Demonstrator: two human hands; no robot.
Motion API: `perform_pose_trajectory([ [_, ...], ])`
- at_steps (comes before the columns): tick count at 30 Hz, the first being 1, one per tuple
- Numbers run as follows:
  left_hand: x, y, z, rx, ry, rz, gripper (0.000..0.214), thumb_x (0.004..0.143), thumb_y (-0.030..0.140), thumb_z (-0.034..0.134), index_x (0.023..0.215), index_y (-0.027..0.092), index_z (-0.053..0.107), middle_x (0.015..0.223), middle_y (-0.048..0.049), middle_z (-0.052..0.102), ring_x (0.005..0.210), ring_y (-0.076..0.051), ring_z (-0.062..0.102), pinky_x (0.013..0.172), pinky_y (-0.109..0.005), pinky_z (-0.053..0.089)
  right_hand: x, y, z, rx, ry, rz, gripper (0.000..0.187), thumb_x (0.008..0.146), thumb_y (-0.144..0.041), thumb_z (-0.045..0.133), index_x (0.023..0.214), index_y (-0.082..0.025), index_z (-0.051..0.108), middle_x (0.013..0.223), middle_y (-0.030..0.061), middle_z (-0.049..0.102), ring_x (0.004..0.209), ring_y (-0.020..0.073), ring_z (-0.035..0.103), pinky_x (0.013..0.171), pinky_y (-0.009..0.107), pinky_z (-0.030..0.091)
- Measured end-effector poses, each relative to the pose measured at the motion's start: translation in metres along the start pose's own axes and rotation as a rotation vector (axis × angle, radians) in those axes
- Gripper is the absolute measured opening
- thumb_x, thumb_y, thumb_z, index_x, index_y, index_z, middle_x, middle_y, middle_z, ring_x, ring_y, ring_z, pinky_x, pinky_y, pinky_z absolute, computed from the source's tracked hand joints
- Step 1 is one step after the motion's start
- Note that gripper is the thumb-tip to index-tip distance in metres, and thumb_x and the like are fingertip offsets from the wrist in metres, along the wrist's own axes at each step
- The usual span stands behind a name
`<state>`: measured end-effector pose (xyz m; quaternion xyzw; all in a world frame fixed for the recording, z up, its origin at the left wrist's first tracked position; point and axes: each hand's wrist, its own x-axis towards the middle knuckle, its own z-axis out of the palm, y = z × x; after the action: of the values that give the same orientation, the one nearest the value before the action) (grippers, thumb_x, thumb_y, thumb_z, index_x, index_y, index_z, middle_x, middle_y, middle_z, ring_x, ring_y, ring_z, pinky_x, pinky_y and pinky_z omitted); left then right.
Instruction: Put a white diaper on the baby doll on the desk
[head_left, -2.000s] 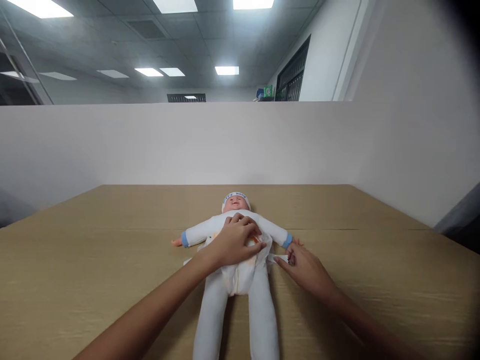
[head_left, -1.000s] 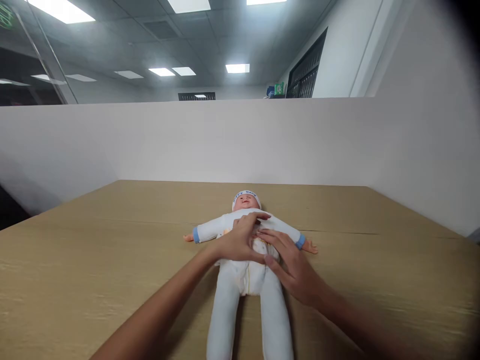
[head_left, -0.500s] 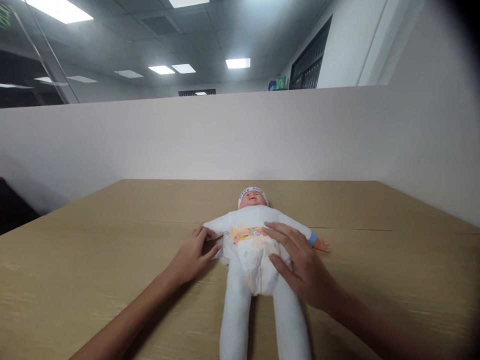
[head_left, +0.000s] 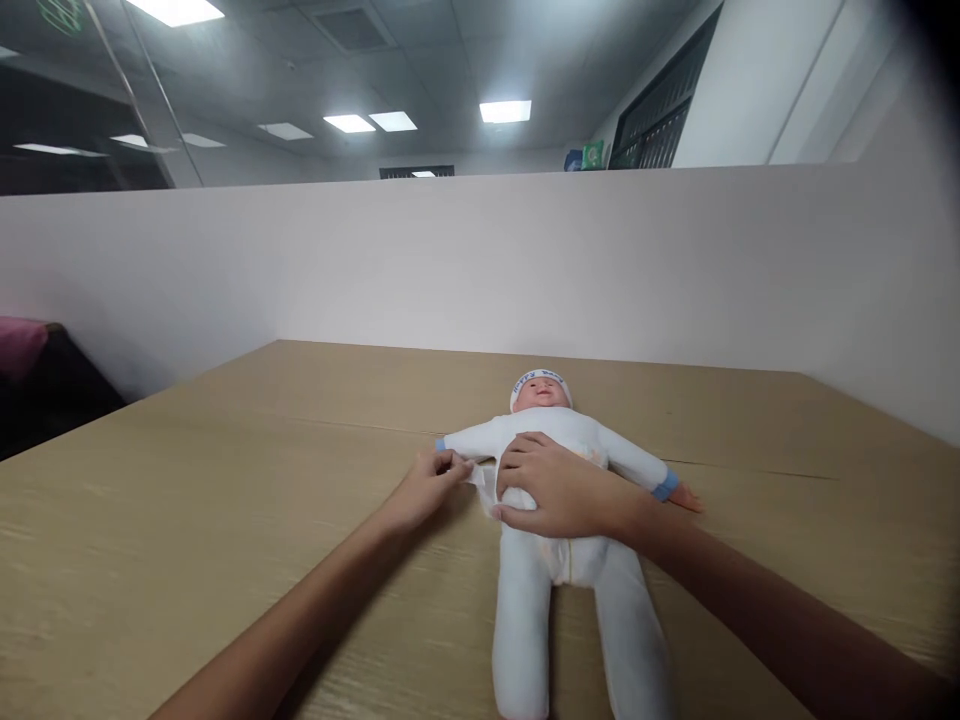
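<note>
Tan and wood-grained, our table (head_left: pixel 262 540) runs back to a white wall (head_left: pixel 525 260). On it, right of centre, the doll (head_left: pixel 570 424) lies face up, arms spread, legs toward us. Around its hips sits the white diaper (head_left: pixel 570 560), the front partly covered by our right hand (head_left: pixel 553 488), which rests there loosely, fingers slightly bent. Our left hand (head_left: pixel 431 485), near the doll's blue cuff (head_left: pixel 440 445), pinches the thin white tab (head_left: pixel 482 480) at the diaper's side between thumb and fingers.
</note>
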<state>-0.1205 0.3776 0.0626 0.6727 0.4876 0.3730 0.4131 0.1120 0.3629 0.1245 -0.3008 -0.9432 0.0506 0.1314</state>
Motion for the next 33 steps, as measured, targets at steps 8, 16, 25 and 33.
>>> perform_pose_trajectory([
  [8,0.0,0.039,0.023,-0.241,-0.002,0.029,0.05,0.085,0.064,0.066,0.069,0.018,0.054,0.07,0.002,0.05,0.071,-0.015,0.046,0.068,-0.028,0.036,-0.023,-0.019,-0.001,-0.211,0.416,0.197,0.037,0.087,-0.055,0.076,0.104,-0.023,0.067,0.111,0.0108,0.068,0.108,0.0331,0.058,0.1,0.053,0.041],
  [16,0.02,0.061,0.057,-0.301,-0.099,0.05,0.05,0.083,0.063,0.07,0.066,0.018,0.055,0.067,0.0011,0.057,0.066,-0.015,0.05,0.067,-0.03,0.038,-0.031,0.001,0.018,0.031,0.422,0.416,0.033,0.09,-0.038,0.07,0.077,-0.025,0.044,0.078,0.0,0.056,0.075,0.0213,0.051,0.073,0.036,0.037],
  [25,0.016,0.044,0.059,-0.367,-0.086,0.143,0.047,0.098,0.065,0.053,0.086,0.019,0.055,0.081,0.0008,0.056,0.075,-0.015,0.049,0.074,-0.03,0.042,-0.028,0.004,0.014,0.13,0.39,0.432,0.036,0.106,-0.033,0.042,0.071,-0.025,0.035,0.074,0.0004,0.05,0.076,0.0214,0.048,0.072,0.036,0.034],
  [33,0.012,0.021,0.06,-0.193,0.027,0.203,0.037,0.094,0.053,0.068,0.106,0.02,0.057,0.088,0.0019,0.055,0.077,-0.014,0.05,0.072,-0.027,0.04,-0.029,0.01,0.022,0.24,0.51,0.5,0.029,0.091,-0.023,0.052,0.073,-0.026,0.03,0.072,-0.0029,0.045,0.07,0.0188,0.045,0.065,0.033,0.032],
])
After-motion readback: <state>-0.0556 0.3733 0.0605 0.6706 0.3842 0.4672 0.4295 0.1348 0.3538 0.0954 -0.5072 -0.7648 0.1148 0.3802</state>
